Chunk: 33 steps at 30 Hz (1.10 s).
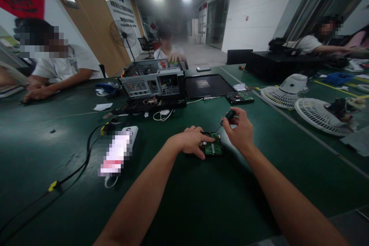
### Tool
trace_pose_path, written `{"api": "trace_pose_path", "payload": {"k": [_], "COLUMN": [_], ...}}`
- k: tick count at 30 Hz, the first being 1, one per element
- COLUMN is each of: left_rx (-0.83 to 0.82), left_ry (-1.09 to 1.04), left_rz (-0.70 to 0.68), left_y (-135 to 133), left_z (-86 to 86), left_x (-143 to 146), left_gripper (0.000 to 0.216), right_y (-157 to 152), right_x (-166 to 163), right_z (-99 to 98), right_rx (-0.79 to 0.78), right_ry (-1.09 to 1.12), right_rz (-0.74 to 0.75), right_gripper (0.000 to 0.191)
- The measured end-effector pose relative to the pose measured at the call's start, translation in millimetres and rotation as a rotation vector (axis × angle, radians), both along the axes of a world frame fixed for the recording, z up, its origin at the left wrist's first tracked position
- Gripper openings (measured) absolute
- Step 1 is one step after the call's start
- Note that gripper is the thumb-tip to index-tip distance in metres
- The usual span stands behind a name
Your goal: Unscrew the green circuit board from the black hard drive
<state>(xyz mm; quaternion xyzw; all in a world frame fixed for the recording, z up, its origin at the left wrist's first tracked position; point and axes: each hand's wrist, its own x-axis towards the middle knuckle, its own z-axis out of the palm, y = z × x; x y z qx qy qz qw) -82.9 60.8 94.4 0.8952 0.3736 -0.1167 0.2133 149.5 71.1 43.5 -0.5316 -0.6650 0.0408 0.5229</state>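
My left hand (191,141) steadies a small drive-like device with a green circuit board (213,148) on the table, its index finger stretched over the board and its thumb at the near left side. Part of the device lies hidden under that hand. In my right hand (240,128) is a screwdriver (230,115) with a dark green handle, gripped between thumb and fingers. The thin shaft slants down left, and its tip meets the far edge of the board; whether it sits in a screw is too small to tell.
Beyond my hands stand an open computer case (152,82), a dark flat panel (209,85) and another board-covered drive (240,97). A phone (118,152) with cables lies left. White fan parts (317,115) lie right. Co-workers (63,57) sit around the green table (201,200).
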Motion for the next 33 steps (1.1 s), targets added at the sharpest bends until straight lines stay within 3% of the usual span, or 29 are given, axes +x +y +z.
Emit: {"api": "trace_pose_path", "payload": {"k": [33], "left_rx": [0.004], "left_ry": [0.006], "left_rz": [-0.003], "left_y": [1.6], "left_z": [-0.9], "left_x": [0.1], "left_gripper": [0.085], "right_y": [-0.9], "right_x": [0.2], "right_z": [0.5], "right_rx": [0.001], "right_ry": [0.077], "right_rz": [0.071], "right_gripper": [0.040]}}
